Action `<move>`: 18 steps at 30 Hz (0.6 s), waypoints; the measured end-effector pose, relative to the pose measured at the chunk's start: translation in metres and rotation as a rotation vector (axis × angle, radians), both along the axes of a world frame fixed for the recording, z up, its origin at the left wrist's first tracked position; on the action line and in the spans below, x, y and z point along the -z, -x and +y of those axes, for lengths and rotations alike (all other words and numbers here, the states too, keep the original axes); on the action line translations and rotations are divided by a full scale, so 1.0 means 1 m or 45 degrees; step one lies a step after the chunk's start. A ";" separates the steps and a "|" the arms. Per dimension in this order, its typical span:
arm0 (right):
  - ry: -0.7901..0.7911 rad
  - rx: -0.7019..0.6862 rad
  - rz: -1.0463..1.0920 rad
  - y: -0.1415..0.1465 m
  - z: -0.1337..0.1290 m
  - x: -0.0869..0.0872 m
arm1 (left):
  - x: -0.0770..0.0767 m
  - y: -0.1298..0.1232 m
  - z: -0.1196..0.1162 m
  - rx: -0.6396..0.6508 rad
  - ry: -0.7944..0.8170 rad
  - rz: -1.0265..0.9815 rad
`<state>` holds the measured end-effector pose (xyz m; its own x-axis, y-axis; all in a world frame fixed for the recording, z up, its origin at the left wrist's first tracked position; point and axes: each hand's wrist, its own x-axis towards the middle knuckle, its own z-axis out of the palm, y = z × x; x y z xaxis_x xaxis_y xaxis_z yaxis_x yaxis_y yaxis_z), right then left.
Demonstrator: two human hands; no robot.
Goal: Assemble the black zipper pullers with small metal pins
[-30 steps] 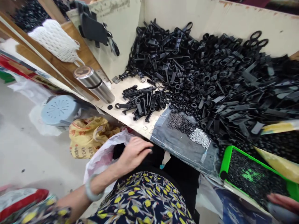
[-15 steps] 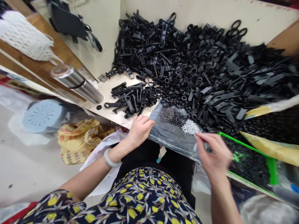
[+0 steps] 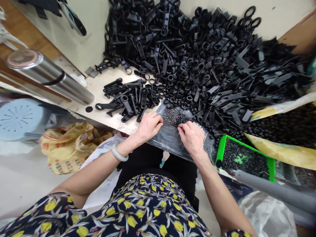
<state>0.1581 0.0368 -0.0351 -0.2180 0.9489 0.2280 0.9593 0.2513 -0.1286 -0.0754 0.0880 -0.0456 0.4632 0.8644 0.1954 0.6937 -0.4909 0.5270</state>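
Observation:
My left hand (image 3: 150, 126) is at the left edge of a grey tray (image 3: 168, 136). Its thumb and fingers are pinched together, and what they hold, if anything, is too small to make out. Over the middle of the tray, my right hand (image 3: 193, 138) also pinches, with a thin light sliver barely showing at its fingertips. Between and behind the hands lie a heap of tiny grey-brown metal pieces (image 3: 170, 117) and tiny black pieces (image 3: 184, 118). Silvery pins (image 3: 203, 133) are partly hidden behind my right hand.
Black plastic handle-like parts (image 3: 127, 103) lie left of the tray. A large mound of black rings and clips (image 3: 187, 62) rises behind. A green bin (image 3: 222, 148) of small black pieces stands right, near a grey tube (image 3: 266, 187). A steel flask (image 3: 71, 87) is at left.
My right hand has moved left from beside the silvery pins to the tray's middle, closer to my left hand. The view has shifted; my left hand stays at the tray's left edge.

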 end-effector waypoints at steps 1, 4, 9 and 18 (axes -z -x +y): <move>0.011 -0.011 -0.011 0.000 0.001 -0.002 | 0.000 0.000 0.001 -0.007 0.009 -0.001; 0.030 -0.041 0.021 0.001 -0.001 -0.009 | -0.002 0.002 0.002 -0.024 0.041 -0.014; -0.019 -0.202 0.082 0.015 -0.018 -0.012 | -0.015 0.009 -0.018 -0.046 0.122 -0.142; 0.074 -0.199 0.130 0.007 -0.039 -0.013 | -0.024 0.005 -0.068 -0.348 0.895 -0.826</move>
<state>0.1510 -0.0018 -0.0225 -0.3422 0.9176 0.2023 0.8904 0.3855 -0.2422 -0.0807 0.0200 -0.0219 0.2157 0.9419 -0.2574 0.2109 0.2125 0.9541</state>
